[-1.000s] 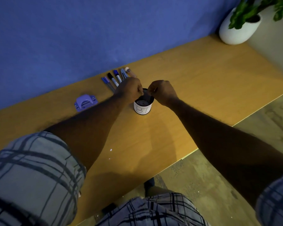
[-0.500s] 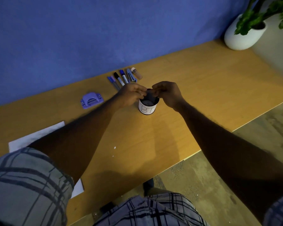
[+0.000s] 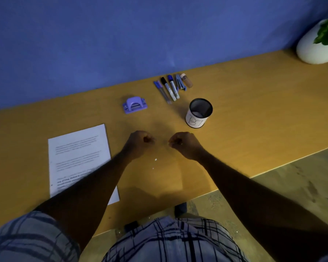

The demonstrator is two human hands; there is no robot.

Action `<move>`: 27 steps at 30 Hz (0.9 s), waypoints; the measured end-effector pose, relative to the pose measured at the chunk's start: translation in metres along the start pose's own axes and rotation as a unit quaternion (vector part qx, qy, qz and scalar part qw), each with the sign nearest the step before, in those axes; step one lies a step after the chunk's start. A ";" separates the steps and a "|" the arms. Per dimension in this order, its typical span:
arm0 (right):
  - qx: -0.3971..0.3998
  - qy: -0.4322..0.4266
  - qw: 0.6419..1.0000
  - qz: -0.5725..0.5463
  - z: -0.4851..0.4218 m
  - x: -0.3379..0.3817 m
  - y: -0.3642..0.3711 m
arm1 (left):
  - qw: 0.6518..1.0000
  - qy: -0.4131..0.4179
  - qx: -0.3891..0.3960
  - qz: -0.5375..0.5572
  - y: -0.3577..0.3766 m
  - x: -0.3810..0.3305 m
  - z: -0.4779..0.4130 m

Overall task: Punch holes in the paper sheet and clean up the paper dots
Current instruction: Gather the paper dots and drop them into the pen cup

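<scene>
Orange-brown wood tabletop (image 3: 244,114), blue wall behind, dim light. Left hand (image 3: 139,142) and right hand (image 3: 185,143) hover above the near-centre of the table, side by side, apart from each other. Both are curled into loose fists with fingertips drawn against the thumbs; whether either pinches a paper dot cannot be told (too dark and too small to resolve).

Paper sheet (image 3: 78,157) lies flat at near left, printed text facing up, its near right part covered by the left forearm. Punched holes along its edge are not resolvable.

Paper dots (image 3: 155,159): 2 small white specks on the bare wood, just near of the gap between the hands, 1 a little nearer than the other.

Purple hole punch (image 3: 134,105) sits far of the sheet, left of centre, touching nothing.

Black mesh cup (image 3: 199,113) with a white paper label stands upright to the far right of the right hand, clear of it. Something pale lies at its bottom (content not identifiable).

Row of pens and markers (image 3: 169,88) lies far of the cup, near the wall. White plant pot (image 3: 314,48) at far right corner.
</scene>
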State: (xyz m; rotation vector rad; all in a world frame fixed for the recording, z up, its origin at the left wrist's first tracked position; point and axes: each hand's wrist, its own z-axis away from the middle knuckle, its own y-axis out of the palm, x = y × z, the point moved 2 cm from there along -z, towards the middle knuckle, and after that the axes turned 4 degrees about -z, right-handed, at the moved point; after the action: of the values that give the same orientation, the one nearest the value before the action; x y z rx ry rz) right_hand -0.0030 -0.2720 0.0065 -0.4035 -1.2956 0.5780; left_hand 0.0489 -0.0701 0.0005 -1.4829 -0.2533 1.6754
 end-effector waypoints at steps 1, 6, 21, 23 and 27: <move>0.018 -0.001 1.000 0.022 0.002 0.001 0.010 | 1.000 -0.007 0.013 -0.010 0.002 0.008 0.008; 0.077 -0.024 0.988 0.130 0.006 0.003 0.044 | 0.996 -0.022 0.046 -0.079 0.018 0.033 0.036; 0.070 -0.021 0.974 0.216 0.010 0.012 0.071 | 0.985 0.036 0.011 -0.169 0.041 0.038 0.057; 0.066 -0.024 0.973 0.220 0.011 0.012 0.072 | 0.984 0.037 -0.003 -0.176 0.043 0.038 0.059; 0.065 -0.023 0.969 0.237 0.012 0.011 0.077 | 0.975 0.044 0.002 -0.217 0.044 0.033 0.060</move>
State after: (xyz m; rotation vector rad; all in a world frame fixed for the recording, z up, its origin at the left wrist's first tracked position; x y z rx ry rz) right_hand -0.0266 -0.2048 -0.0273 -0.5987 -1.1993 1.0732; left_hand -0.0215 -0.0516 -0.0350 -1.3773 -0.4872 1.2568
